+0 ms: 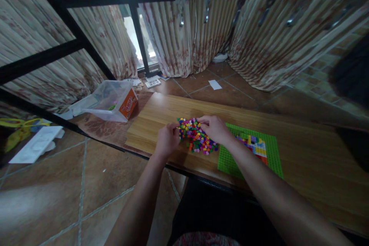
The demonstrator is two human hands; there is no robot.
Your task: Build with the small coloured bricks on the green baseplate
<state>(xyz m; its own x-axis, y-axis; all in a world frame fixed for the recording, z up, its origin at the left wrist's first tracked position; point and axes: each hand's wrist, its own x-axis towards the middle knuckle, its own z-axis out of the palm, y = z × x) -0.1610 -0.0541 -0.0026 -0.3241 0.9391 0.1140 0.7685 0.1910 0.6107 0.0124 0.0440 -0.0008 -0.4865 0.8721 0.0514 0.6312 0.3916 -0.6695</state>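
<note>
While both forearms reach forward from the bottom of the view, the left hand (pixel 167 139) rests curled at the near-left edge of a heap of tiny multicoloured plastic building cubes (pixel 196 137), and the right hand (pixel 215 128) lies over its far-right side, fingers bent down into the pieces; whether either hand actually pinches a cube I cannot tell. The heap sits on a pale wooden board (pixel 150 123), just left of a bright green studded plastic baseplate (pixel 230 159) that already carries a small patch of coloured bricks (pixel 255 145). Such cubes look light, hard and smooth, so they likely scatter or roll at a careless sweep; each is best taken singly between thumb and fingertip by two opposite faces. Nothing stands between heap and baseplate. Farther left on the patterned tabletop lies a clear plastic tub with an orange label (pixel 112 102), tipped on its side. Beyond, on the brown tiled floor, lie a white paper slip (pixel 215 84) and some printed cards (pixel 152 82), before striped curtains (pixel 187 38) and a black metal frame (pixel 138 34).
</note>
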